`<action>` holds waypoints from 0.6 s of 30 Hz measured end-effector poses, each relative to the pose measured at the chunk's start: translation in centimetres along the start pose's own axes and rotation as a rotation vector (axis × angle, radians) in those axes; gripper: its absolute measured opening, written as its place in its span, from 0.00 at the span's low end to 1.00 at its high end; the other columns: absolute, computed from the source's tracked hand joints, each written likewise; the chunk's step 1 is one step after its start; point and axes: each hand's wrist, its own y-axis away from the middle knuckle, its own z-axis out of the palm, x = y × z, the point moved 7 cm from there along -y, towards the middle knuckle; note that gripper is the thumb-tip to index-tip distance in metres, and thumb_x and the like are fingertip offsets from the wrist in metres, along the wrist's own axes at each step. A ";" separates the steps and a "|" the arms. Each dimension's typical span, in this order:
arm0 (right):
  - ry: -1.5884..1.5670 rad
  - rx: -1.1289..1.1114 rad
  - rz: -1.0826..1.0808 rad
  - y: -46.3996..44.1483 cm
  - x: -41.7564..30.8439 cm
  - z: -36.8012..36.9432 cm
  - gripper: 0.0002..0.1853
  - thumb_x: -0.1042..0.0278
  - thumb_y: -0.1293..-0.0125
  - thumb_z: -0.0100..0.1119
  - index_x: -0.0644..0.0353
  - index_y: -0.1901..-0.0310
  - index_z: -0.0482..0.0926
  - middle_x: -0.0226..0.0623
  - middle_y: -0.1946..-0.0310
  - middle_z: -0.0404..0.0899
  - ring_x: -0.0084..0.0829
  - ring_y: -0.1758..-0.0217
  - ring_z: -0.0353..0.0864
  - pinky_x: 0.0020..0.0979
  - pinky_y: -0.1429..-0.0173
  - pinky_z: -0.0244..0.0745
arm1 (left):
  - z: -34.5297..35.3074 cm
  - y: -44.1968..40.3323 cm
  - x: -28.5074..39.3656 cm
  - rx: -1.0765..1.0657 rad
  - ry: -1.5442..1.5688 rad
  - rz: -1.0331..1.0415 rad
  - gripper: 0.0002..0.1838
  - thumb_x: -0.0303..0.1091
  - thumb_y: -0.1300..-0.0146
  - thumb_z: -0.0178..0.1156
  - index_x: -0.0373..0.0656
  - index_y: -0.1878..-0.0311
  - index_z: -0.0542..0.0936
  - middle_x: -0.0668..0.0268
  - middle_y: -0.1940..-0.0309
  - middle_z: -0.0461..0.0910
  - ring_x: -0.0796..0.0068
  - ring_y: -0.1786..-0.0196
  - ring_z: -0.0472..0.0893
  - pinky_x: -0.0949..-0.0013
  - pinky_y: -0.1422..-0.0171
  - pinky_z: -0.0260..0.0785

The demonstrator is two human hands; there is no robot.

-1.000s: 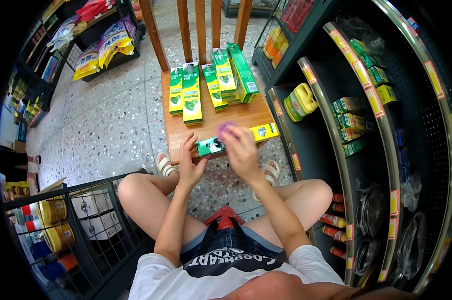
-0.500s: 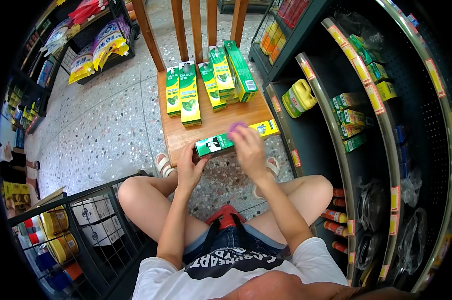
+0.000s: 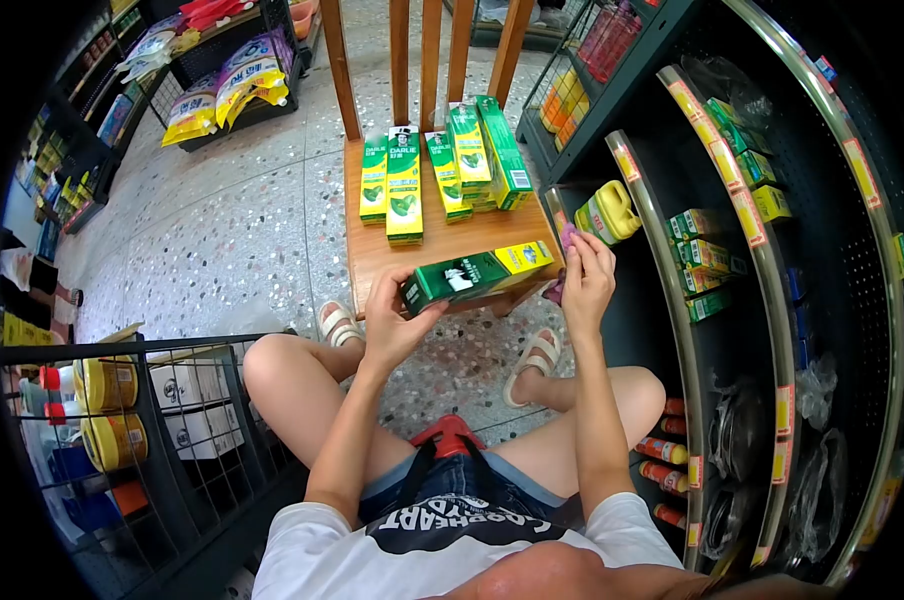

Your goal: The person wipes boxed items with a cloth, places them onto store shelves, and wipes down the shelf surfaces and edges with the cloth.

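My left hand (image 3: 396, 312) grips the near end of a green and yellow toothpaste box (image 3: 484, 272), thumb on one side and fingers on the other. The box is tilted above the front edge of a wooden chair seat (image 3: 370, 262). Past the box's yellow end, my right hand (image 3: 589, 283) is closed on a purple cloth (image 3: 567, 236), part of which hangs below the fingers. Several more toothpaste boxes (image 3: 405, 190) lie on the back of the seat, some stacked, near the chair's slats.
Dark shelves (image 3: 662, 230) on the right hold small boxes, bottles and a yellow jug (image 3: 607, 213). A wire rack (image 3: 202, 440) with tubs and cartons stands at my left. Bagged goods (image 3: 222, 100) lie on a rack at the far left.
My right hand and the cloth have moved right, off the box. The box has been turned and raised slightly in my left hand. The view has shifted a little.
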 end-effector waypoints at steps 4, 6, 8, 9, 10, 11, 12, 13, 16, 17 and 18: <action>-0.193 -0.026 -0.147 -1.8 -7.8 -2.1 0.11 0.77 0.36 0.59 0.64 0.53 0.84 0.44 0.50 0.81 0.43 0.46 0.78 0.38 0.41 0.72 | 1.2 -2.8 7.9 0.039 -0.023 0.167 0.34 0.24 0.52 0.73 0.35 0.40 0.73 0.60 0.57 0.76 0.70 0.54 0.78 0.69 0.47 0.72; -0.272 -0.057 -0.284 -2.6 -12.3 -3.4 0.12 0.77 0.39 0.62 0.63 0.53 0.83 0.43 0.50 0.80 0.44 0.45 0.77 0.40 0.41 0.72 | 2.6 -3.3 9.3 0.025 -0.005 0.216 0.40 0.23 0.51 0.72 0.35 0.33 0.67 0.60 0.54 0.76 0.71 0.52 0.78 0.69 0.45 0.72; -0.303 -0.137 -0.447 -2.9 -16.3 -4.2 0.14 0.78 0.42 0.63 0.62 0.53 0.83 0.42 0.50 0.80 0.43 0.45 0.77 0.41 0.41 0.72 | 4.1 -3.5 10.0 -0.018 0.079 0.250 0.47 0.22 0.49 0.72 0.36 0.26 0.58 0.60 0.47 0.74 0.72 0.48 0.78 0.70 0.43 0.71; -0.306 -0.189 -0.515 -2.8 -17.9 -4.2 0.14 0.77 0.43 0.63 0.62 0.53 0.83 0.41 0.49 0.79 0.43 0.44 0.77 0.41 0.41 0.72 | 4.4 -3.5 10.2 -0.009 0.067 0.236 0.48 0.23 0.48 0.72 0.36 0.26 0.56 0.59 0.46 0.74 0.72 0.48 0.78 0.69 0.42 0.71; -0.306 -0.242 -0.581 -2.5 -19.0 -4.0 0.15 0.77 0.44 0.62 0.62 0.53 0.82 0.41 0.49 0.79 0.42 0.44 0.77 0.41 0.41 0.72 | 4.6 -3.5 10.4 -0.001 0.056 0.222 0.49 0.24 0.48 0.72 0.36 0.25 0.55 0.58 0.44 0.74 0.71 0.47 0.78 0.68 0.42 0.71; -0.238 -0.263 -0.602 -2.3 -19.4 -3.6 0.15 0.76 0.44 0.61 0.62 0.54 0.82 0.41 0.49 0.78 0.42 0.43 0.76 0.41 0.41 0.72 | 4.9 -3.5 10.6 0.006 0.046 0.207 0.50 0.26 0.48 0.72 0.35 0.25 0.53 0.57 0.42 0.74 0.71 0.46 0.78 0.67 0.41 0.71; -0.169 -0.287 -0.621 -2.1 -19.6 -3.2 0.14 0.76 0.44 0.61 0.62 0.54 0.82 0.40 0.49 0.78 0.42 0.42 0.76 0.41 0.41 0.72 | 4.8 -3.5 11.5 0.063 -0.078 0.279 0.50 0.28 0.47 0.72 0.35 0.25 0.53 0.57 0.42 0.75 0.70 0.45 0.78 0.66 0.40 0.71; -0.101 -0.312 -0.640 -1.9 -19.7 -2.9 0.14 0.76 0.45 0.60 0.62 0.54 0.81 0.40 0.48 0.77 0.41 0.42 0.75 0.41 0.41 0.72 | 4.9 -3.7 11.6 0.065 -0.057 0.248 0.50 0.27 0.47 0.72 0.35 0.25 0.53 0.57 0.42 0.75 0.70 0.45 0.79 0.66 0.40 0.71; -0.067 -0.294 -0.616 -2.7 -18.8 -3.1 0.14 0.75 0.45 0.58 0.62 0.55 0.81 0.39 0.50 0.77 0.41 0.41 0.74 0.41 0.41 0.71 | 5.4 -4.1 11.1 0.060 0.095 0.197 0.51 0.23 0.50 0.73 0.35 0.25 0.54 0.59 0.47 0.78 0.71 0.47 0.79 0.68 0.41 0.72; -0.055 -0.280 -0.610 -3.1 -18.4 -3.3 0.14 0.75 0.45 0.58 0.62 0.55 0.81 0.39 0.50 0.77 0.41 0.41 0.74 0.40 0.40 0.71 | 5.4 -4.1 11.2 0.049 0.051 0.216 0.51 0.23 0.51 0.73 0.35 0.25 0.55 0.58 0.49 0.79 0.68 0.48 0.80 0.67 0.42 0.73; -0.012 -0.255 -0.591 -3.5 -18.1 -3.7 0.14 0.74 0.44 0.58 0.62 0.55 0.81 0.39 0.50 0.77 0.42 0.42 0.75 0.40 0.40 0.71 | 5.4 -4.1 11.4 0.039 0.008 0.236 0.50 0.23 0.51 0.73 0.35 0.25 0.55 0.56 0.52 0.80 0.66 0.50 0.82 0.66 0.43 0.74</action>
